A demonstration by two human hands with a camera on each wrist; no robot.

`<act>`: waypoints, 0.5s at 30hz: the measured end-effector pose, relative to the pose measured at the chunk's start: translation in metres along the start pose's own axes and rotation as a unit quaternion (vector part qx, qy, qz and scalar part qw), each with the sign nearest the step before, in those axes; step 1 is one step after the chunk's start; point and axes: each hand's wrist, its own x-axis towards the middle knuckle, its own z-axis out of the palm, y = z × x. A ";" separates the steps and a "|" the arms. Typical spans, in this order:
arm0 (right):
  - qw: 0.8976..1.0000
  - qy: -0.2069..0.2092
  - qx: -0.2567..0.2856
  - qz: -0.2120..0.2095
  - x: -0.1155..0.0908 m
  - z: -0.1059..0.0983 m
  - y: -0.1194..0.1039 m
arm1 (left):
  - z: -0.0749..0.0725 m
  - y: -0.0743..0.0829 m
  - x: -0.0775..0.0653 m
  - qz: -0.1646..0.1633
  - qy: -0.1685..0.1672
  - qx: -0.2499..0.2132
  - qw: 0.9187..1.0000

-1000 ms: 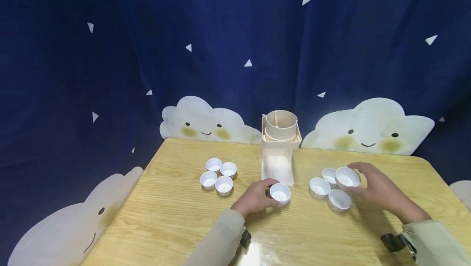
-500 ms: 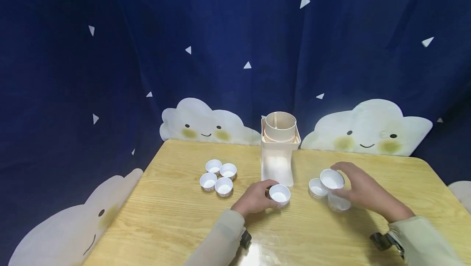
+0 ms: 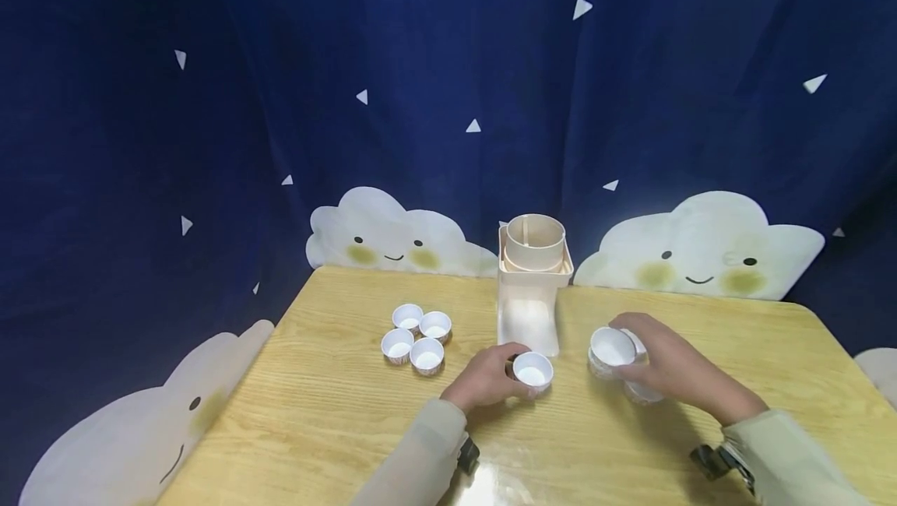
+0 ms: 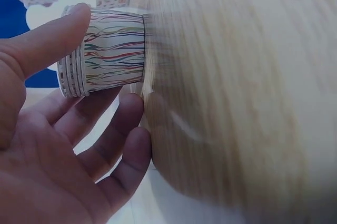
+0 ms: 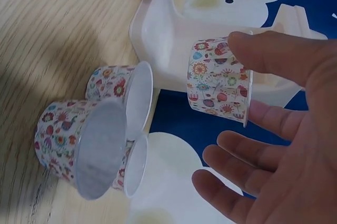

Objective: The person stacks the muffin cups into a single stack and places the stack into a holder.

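Cups printed with wavy coloured lines, nested in a stack (image 4: pixel 113 47), sit in the grip of your left hand (image 3: pixel 493 375), with your thumb on the several layered rims. The stack is upright, its base close to the wooden table (image 3: pixel 315 420), just in front of the foot of a cream plastic stand (image 3: pixel 534 280) topped by an open cylinder. Your right hand (image 3: pixel 671 366) pinches a flower-print paper cup (image 5: pixel 218 79) at its rim, mouth up and lifted off the table, to the right of that stand. Near it, apart from the one you hold, three flower-print cups (image 5: pixel 102 145) stand bunched together on the wood, partly hidden from your head camera. To the left of your left hand, four white-lined cups (image 3: pixel 426 354) stand clustered, mouths up. Behind the table hangs a navy curtain (image 3: pixel 420 148) with smiling clouds.
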 end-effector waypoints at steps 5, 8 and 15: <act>1.000 0.005 0.004 -0.009 0.003 0.002 -0.006 | -0.001 -0.001 -0.001 -0.002 0.000 -0.006 1.000; 1.000 0.010 0.006 -0.020 0.005 0.004 -0.008 | -0.002 -0.001 -0.001 0.000 0.000 -0.006 1.000; 0.999 0.021 0.004 -0.041 0.009 0.008 -0.012 | -0.002 -0.001 -0.002 0.005 -0.009 -0.004 1.000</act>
